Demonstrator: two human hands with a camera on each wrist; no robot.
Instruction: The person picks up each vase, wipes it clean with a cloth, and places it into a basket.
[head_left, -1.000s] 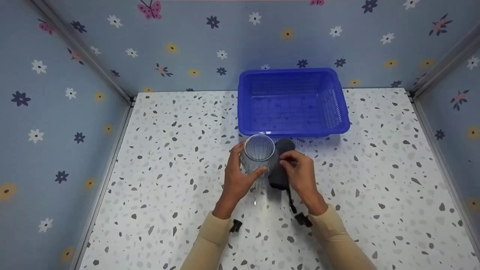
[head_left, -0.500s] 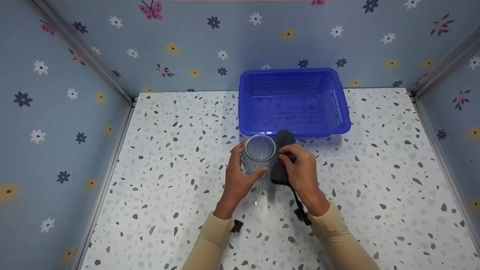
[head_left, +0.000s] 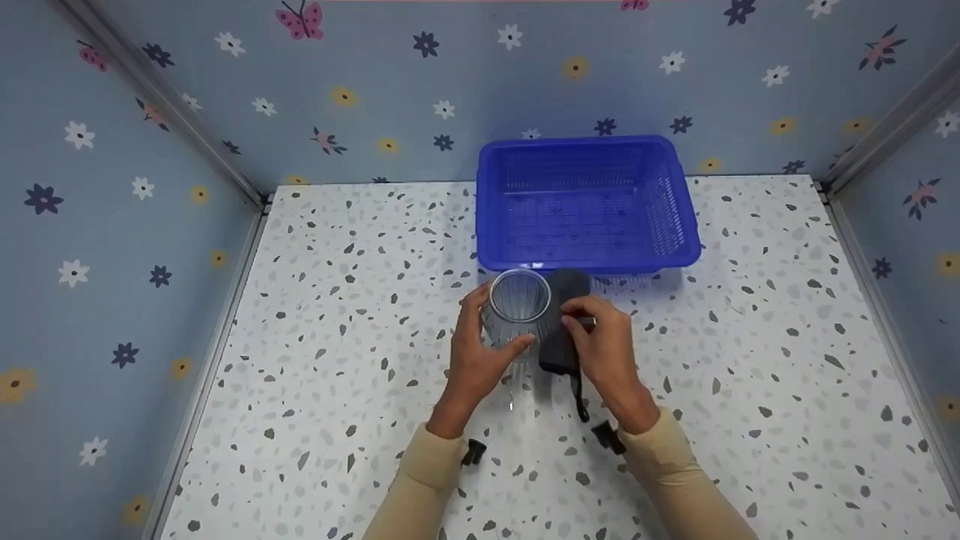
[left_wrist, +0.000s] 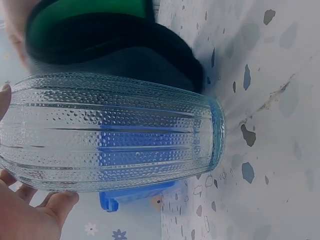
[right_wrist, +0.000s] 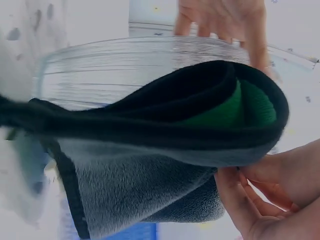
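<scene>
A clear ribbed glass vase (left_wrist: 120, 135) stands upright on the speckled table, its round mouth facing up in the head view. My left hand (head_left: 480, 349) grips it from the left, thumb across the near side and fingers round the far side. In my right hand (head_left: 604, 345) a folded grey cleaning cloth (right_wrist: 145, 185) with black edging and a green inner face is pinched between thumb and fingers. The cloth (head_left: 559, 345) lies along the vase's right side, overlapping it in the right wrist view. A loose end hangs down toward the table.
Just behind the vase, a blue perforated plastic basket (head_left: 585, 262) stands against the back wall. Flower-patterned panels (head_left: 360, 67) enclose the table on the left, back and right. Small black clip-like pieces (head_left: 474, 452) show by both sleeve cuffs.
My right hand slid the cloth up along the vase's side, away from me, then partway back down. The left hand and vase stay in place.
</scene>
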